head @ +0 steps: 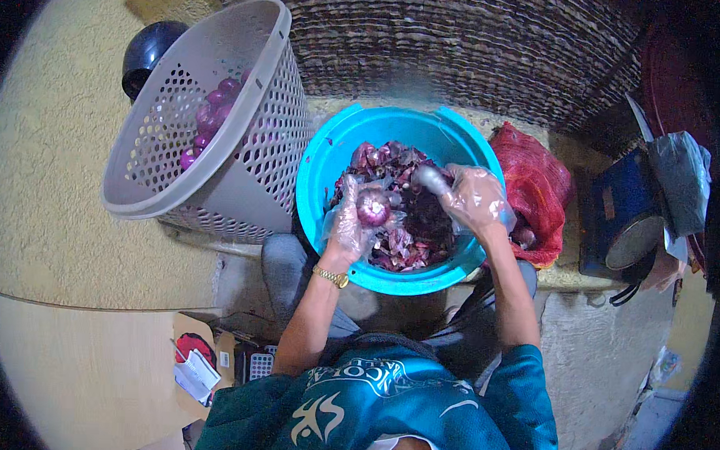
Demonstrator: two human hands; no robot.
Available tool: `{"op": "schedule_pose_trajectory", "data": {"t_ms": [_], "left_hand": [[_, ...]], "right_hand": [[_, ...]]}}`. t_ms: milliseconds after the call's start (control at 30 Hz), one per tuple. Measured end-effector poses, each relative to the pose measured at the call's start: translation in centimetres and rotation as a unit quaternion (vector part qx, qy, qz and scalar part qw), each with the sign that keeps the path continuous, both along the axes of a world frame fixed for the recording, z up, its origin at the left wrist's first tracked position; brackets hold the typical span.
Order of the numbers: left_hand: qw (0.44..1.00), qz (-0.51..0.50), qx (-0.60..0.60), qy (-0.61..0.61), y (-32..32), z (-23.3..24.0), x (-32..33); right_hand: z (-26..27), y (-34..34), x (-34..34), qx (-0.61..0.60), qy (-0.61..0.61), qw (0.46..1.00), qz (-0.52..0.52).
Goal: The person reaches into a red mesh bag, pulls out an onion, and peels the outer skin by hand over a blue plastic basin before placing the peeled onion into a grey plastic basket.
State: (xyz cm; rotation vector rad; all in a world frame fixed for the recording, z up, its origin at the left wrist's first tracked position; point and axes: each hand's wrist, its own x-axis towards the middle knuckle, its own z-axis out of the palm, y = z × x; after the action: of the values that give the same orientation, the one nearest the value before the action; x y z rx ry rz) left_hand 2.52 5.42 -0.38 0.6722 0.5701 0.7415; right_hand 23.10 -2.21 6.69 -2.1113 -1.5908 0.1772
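Note:
My left hand (349, 220), in a clear plastic glove with a gold watch (331, 276) at the wrist, holds a shiny purple onion (373, 207) over a turquoise plastic basin (314, 164). Dry onion skins (404, 241) fill much of the basin's bottom. Above the basin's right side is my right hand (477, 196), gloved the same way, apart from the onion. A whitish, blurred tip (431, 180) points from it toward the left; whether that is a finger or something held is unclear.
To the left leans a grey perforated plastic basket (218, 205) with several purple onions (215, 116) inside. A red mesh sack (531, 171) rests against the basin's right, an onion (523, 236) at its mouth. A dark helmet-like object (152, 54) stands behind the basket. Farther right is a blue box-like object (625, 204).

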Motion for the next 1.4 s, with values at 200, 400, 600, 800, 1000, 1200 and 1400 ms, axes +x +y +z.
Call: {"op": "schedule_pose_trajectory", "data": {"t_ms": [200, 400, 600, 800, 1000, 1200, 1400], "left_hand": [[0.997, -0.014, -0.050, -0.056, 0.7, -2.0, -0.4], [0.983, -0.057, -0.095, -0.148, 0.8, -1.3, -0.3], [0.993, -0.038, -0.050, -0.097, 0.8, -0.8, 0.2], [0.987, -0.036, -0.055, -0.148, 1.8, -0.1, 2.6], [0.990, 0.001, -0.084, -0.111, 4.0, -0.7, 3.8], [0.997, -0.022, -0.047, -0.058, 5.8, -1.8, 4.5], [0.988, -0.020, -0.121, -0.093, 8.7, -2.2, 6.6]], "right_hand": [[-1.5, -0.4, 0.9, -0.080, -0.137, 0.985, -0.066], [-0.7, -1.2, 0.2, -0.060, -0.116, 0.991, -0.042], [-0.7, -1.0, -1.1, -0.036, 0.103, 0.994, 0.017], [-3.0, 0.3, -2.6, 0.040, 0.035, 0.998, 0.038], [-2.1, 1.2, -2.9, 0.096, 0.011, 0.995, 0.039], [-0.9, 1.6, -2.7, 0.060, 0.000, 0.997, 0.051], [-5.3, 3.6, -0.6, 0.147, 0.026, 0.988, 0.024]]}}
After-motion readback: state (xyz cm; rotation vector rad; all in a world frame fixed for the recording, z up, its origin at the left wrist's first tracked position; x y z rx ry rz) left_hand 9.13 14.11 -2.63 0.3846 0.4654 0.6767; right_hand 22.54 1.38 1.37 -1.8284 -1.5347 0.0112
